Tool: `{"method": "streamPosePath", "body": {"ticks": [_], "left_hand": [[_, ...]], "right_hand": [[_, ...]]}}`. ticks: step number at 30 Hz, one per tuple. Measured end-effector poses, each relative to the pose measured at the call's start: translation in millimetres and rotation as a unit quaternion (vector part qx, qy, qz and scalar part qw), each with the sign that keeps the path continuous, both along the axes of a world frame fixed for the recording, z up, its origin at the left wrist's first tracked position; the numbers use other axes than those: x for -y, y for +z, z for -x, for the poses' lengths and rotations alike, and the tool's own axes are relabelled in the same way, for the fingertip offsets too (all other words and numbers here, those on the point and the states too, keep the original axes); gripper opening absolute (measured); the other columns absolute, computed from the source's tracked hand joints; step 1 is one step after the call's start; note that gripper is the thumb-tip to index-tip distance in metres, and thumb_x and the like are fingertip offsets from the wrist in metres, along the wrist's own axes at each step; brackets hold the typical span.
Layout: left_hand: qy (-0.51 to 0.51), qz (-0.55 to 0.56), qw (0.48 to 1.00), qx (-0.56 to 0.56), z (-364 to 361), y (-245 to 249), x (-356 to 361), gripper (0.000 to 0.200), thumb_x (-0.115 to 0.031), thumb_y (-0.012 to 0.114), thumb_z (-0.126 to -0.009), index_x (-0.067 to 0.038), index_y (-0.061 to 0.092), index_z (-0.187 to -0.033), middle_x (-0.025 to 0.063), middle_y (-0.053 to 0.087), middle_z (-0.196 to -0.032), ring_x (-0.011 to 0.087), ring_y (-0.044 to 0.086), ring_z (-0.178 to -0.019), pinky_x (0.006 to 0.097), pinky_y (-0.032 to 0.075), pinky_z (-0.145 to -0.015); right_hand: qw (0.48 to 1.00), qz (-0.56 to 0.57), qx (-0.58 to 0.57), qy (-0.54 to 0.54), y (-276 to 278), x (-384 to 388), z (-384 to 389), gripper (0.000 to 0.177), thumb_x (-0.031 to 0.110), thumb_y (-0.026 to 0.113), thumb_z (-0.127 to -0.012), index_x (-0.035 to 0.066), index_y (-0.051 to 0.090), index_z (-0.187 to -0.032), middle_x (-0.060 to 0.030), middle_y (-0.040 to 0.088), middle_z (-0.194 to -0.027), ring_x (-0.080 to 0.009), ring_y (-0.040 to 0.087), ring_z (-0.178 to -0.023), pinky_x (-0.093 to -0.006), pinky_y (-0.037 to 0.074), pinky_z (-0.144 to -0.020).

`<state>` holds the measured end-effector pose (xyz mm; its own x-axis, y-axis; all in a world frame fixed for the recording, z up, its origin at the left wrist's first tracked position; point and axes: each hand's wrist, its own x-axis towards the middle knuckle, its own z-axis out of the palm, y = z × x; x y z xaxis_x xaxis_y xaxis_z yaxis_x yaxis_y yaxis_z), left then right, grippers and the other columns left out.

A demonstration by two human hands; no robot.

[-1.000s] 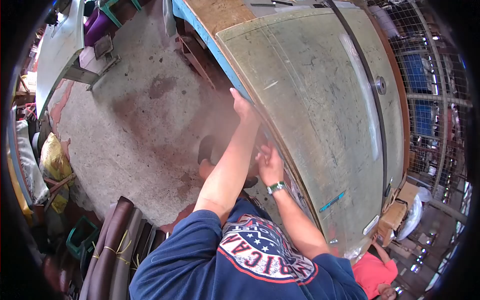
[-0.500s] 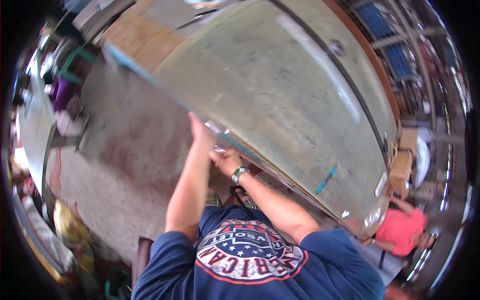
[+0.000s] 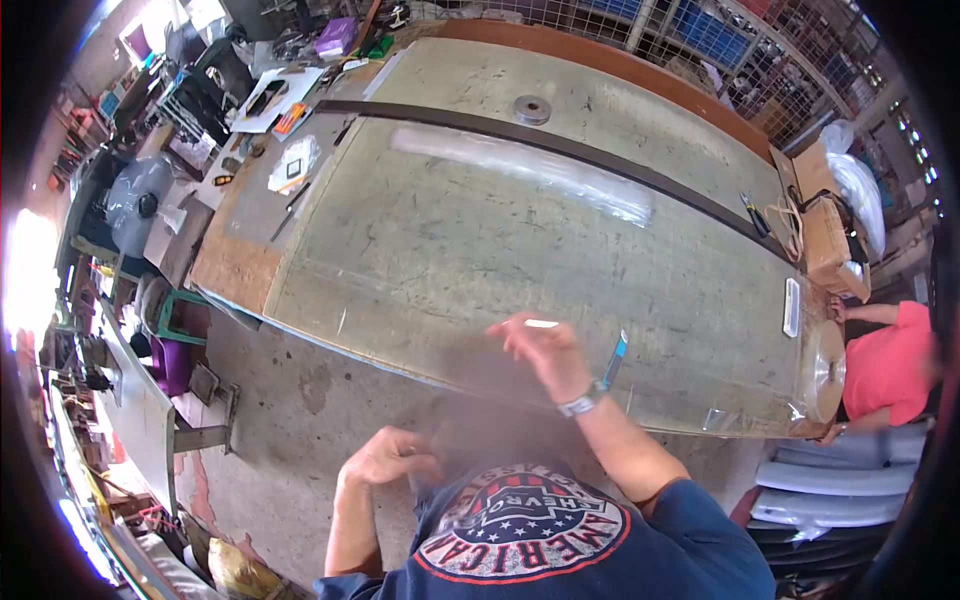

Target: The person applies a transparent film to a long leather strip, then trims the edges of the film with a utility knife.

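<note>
My left hand (image 3: pixel 385 457) is off the table's near edge, over the floor, its fingers curled toward the thumb. Whether anything is in it cannot be made out. Raised over the near part of the worktable (image 3: pixel 450 270), my right hand (image 3: pixel 548 355) has its fingers apart, and a small white streak shows at its knuckles. A wristwatch (image 3: pixel 578 405) is on that wrist. Between the hands lies a brownish blur that I cannot identify. Just right of my right hand, a turquoise utility knife (image 3: pixel 615 360) rests on the tabletop.
A long dark bar (image 3: pixel 560 150) crosses the table behind a clear plastic strip (image 3: pixel 520 170). Beyond it sits a grey roll (image 3: pixel 532 110). Pliers (image 3: pixel 755 215) and a cardboard box (image 3: pixel 835 245) are at right. A person in a red shirt (image 3: pixel 888 362) stands by a clear roll (image 3: pixel 827 370).
Both hands have left the table's near edge and separated. The right rose over the tabletop; the left moved down over the floor. The view has turned, showing more of the table.
</note>
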<state>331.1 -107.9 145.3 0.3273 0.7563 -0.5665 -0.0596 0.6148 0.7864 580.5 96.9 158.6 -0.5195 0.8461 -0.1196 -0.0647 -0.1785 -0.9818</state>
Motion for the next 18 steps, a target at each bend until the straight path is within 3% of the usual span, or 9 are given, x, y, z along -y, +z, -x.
{"method": "streamPosePath", "body": {"ticks": [3,5,7,11,13,15,18], "left_hand": [[0.011,0.005,0.999,-0.041,30.6,12.3,-20.7,0.016,-0.009,0.072,-0.096,0.006,0.073,-0.099,0.0125,0.076,-0.083,0.0183,0.073,-0.073,0.0309,0.059,-0.068],[-0.009,-0.009,0.998,-0.064,56.4,24.9,-49.7,0.017,-0.011,0.073,-0.096,0.006,0.074,-0.098,0.0121,0.076,-0.082,0.0176,0.073,-0.072,0.0303,0.059,-0.067],[-0.024,-0.035,0.994,-0.099,81.0,40.7,-92.3,0.015,-0.012,0.074,-0.096,0.004,0.074,-0.094,0.0101,0.075,-0.079,0.0161,0.073,-0.07,0.0293,0.057,-0.064],[-0.057,-0.131,0.974,-0.178,132.7,51.1,-215.3,0.023,-0.022,0.076,-0.095,0.001,0.075,-0.091,0.0089,0.075,-0.079,0.0153,0.071,-0.071,0.0295,0.056,-0.065],[-0.002,-0.172,0.973,-0.156,152.6,40.8,-283.5,0.025,-0.027,0.076,-0.095,-0.002,0.075,-0.09,0.0064,0.074,-0.079,0.0127,0.068,-0.072,0.0277,0.053,-0.067],[0.039,-0.224,0.941,-0.249,176.3,15.7,-353.0,0.026,-0.028,0.079,-0.09,-0.002,0.077,-0.092,0.0059,0.073,-0.078,0.0119,0.067,-0.075,0.0309,0.053,-0.07],[0.139,-0.217,0.924,-0.283,199.8,-22.2,-442.1,0.024,-0.026,0.079,-0.088,-0.002,0.077,-0.088,0.0048,0.072,-0.077,0.0112,0.064,-0.071,0.0312,0.05,-0.069]], "right_hand": [[0.979,0.122,-0.12,-0.108,16.0,-44.8,-46.6,0.034,0.027,0.059,-0.106,-0.003,0.071,-0.116,-0.0118,0.076,-0.099,-0.0184,0.072,-0.083,-0.0299,0.057,-0.072],[0.964,0.142,-0.157,-0.16,14.5,-75.8,-73.9,0.033,0.029,0.059,-0.106,-0.002,0.072,-0.111,-0.0124,0.077,-0.095,-0.0206,0.074,-0.076,-0.0314,0.058,-0.068],[0.955,0.108,-0.136,-0.241,5.2,-105.9,-94.5,0.032,0.028,0.06,-0.106,-0.002,0.071,-0.112,-0.0117,0.076,-0.093,-0.0185,0.074,-0.075,-0.0291,0.058,-0.064],[0.94,0.093,-0.127,-0.302,5.5,-162.2,-130.5,0.033,0.03,0.061,-0.106,-0.001,0.068,-0.114,-0.0087,0.074,-0.094,-0.0158,0.071,-0.074,-0.0281,0.056,-0.063],[0.92,0.105,-0.119,-0.357,-3.7,-198.6,-143.8,0.033,0.032,0.065,-0.104,0.001,0.069,-0.113,-0.0058,0.072,-0.094,-0.0128,0.065,-0.071,-0.0267,0.052,-0.061],[0.916,0.095,-0.095,-0.378,-14.0,-234.1,-152.5,0.03,0.032,0.069,-0.102,0.003,0.07,-0.111,-0.0035,0.071,-0.093,-0.011,0.061,-0.07,-0.026,0.048,-0.06],[0.899,0.076,-0.034,-0.429,-44.3,-282.8,-158.8,0.026,0.03,0.073,-0.099,0.006,0.071,-0.108,-0.0009,0.07,-0.091,-0.0093,0.058,-0.07,-0.0256,0.045,-0.06]]}}
